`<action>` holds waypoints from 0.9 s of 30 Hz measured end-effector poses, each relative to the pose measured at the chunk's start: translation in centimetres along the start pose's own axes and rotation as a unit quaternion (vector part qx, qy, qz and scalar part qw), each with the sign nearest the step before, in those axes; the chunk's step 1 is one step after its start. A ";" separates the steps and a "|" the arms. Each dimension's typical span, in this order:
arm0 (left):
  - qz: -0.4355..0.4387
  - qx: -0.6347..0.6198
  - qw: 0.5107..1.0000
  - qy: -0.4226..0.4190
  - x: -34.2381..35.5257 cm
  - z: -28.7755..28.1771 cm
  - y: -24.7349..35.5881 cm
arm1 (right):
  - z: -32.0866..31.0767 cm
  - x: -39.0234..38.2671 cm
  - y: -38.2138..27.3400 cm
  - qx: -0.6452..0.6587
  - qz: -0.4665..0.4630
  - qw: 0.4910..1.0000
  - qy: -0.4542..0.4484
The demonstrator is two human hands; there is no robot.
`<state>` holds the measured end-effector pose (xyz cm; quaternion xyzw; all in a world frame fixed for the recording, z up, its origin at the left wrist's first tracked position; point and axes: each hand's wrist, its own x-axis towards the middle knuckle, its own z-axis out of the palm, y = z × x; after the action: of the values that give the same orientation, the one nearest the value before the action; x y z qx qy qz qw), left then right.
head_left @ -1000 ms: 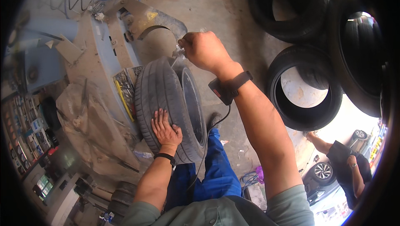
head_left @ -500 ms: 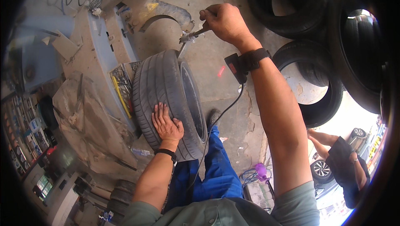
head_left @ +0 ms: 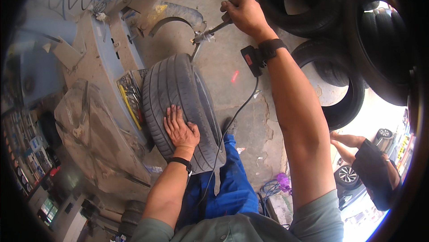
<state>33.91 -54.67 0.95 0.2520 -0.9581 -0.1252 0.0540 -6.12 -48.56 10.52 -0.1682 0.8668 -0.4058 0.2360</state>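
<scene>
A black car tyre on a rim (head_left: pixel 172 94) stands upright before me, against the side of a grey tyre changer (head_left: pixel 105 59). My left hand (head_left: pixel 181 128) lies flat on the tread, fingers stretched and slightly apart. Up and to the right, my right hand (head_left: pixel 246 14) is closed round the end of a metal handle (head_left: pixel 219 28). The handle runs down-left to a joint at the tip of the machine's curved bead breaker arm (head_left: pixel 178 14). From that joint a flat metal blade (head_left: pixel 196 51) reaches to the tyre's upper right edge; its lower end is hidden behind the tyre.
Several loose tyres (head_left: pixel 308 7) are piled at the right. A tray of small tools (head_left: pixel 129 97) sits on the machine beside the tyre. A black cable (head_left: pixel 241 108) hangs from my right wrist device. Another person (head_left: pixel 375 170) is at the lower right, near a car wheel (head_left: pixel 346 177).
My right hand has moved slightly up with the handle, and more of the handle shows. The left hand has shifted a little on the tread. The view has shifted slightly.
</scene>
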 end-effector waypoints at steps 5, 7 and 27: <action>0.016 -0.004 1.000 0.000 0.4 0.0 0.2 | -2.6 -1.5 4.0 0.023 0.047 0.996 0.071; 0.022 0.001 1.000 -0.007 0.7 0.1 1.6 | -4.8 -3.0 8.5 0.045 0.084 0.987 0.126; 0.041 0.034 0.999 0.007 0.6 -0.5 1.0 | -6.1 -4.2 19.8 -0.080 0.322 0.923 0.197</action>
<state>32.98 -54.20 1.75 0.2154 -0.9709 -0.0881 0.0573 -7.99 -30.53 -0.44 0.1848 0.9329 -0.2619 0.1640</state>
